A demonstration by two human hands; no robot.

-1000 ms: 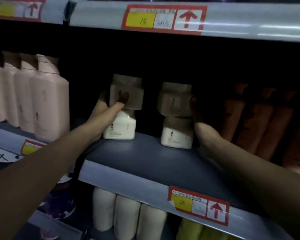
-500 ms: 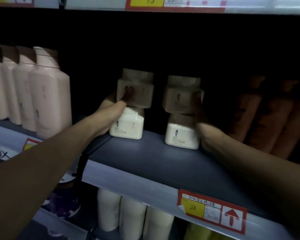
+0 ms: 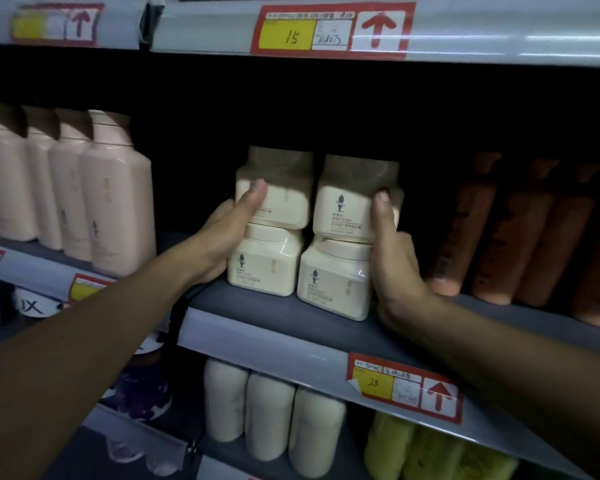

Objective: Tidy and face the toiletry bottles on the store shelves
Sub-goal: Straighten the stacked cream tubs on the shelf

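Gripping both cream jar stacks (image 3: 312,233), left hand (image 3: 222,233) and right hand (image 3: 392,261) have drawn them together, forward; facing nearly done.

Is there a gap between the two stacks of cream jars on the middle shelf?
No: the left stack and the right stack stand side by side, touching or nearly so, a hand on each outer side.

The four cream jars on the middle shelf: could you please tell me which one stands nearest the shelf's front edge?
The bottom jar of the right-hand stack, beside the right hand; its base sits further forward than the left bottom jar's.
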